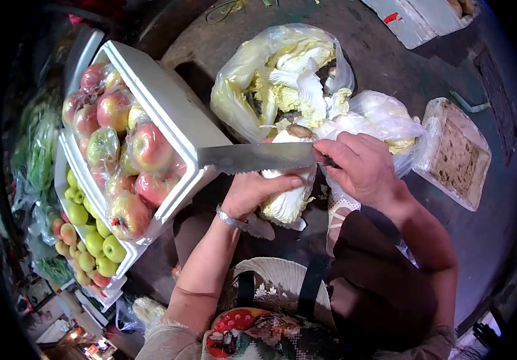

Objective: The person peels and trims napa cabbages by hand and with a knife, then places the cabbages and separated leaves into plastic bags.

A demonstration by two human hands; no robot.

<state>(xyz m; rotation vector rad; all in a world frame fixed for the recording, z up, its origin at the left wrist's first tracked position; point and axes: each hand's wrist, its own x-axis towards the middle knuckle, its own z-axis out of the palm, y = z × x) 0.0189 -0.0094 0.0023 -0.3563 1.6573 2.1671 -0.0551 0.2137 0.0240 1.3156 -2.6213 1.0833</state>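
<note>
My left hand (251,191) is wrapped round a napa cabbage (285,203), its thumb lying across the pale leaves. The cut brown root end points away from me. In my right hand (363,167) is a knife (252,157) with a long, broad blade and a jagged lower edge. The blade lies crosswise over the cabbage just below the root end and reaches left towards a white foam box. Whether it touches the leaves I cannot tell. Beyond the cabbage, a clear plastic bag (228,90) holds loose cabbage leaves (303,90).
On the left, the white foam box (168,90) holds wrapped red apples (150,147), with green apples (94,243) beside it. Another plastic bag (381,111) lies behind my right hand. A dirty foam tray (483,153) rests on the floor at right; a white box (414,30) stands farther back.
</note>
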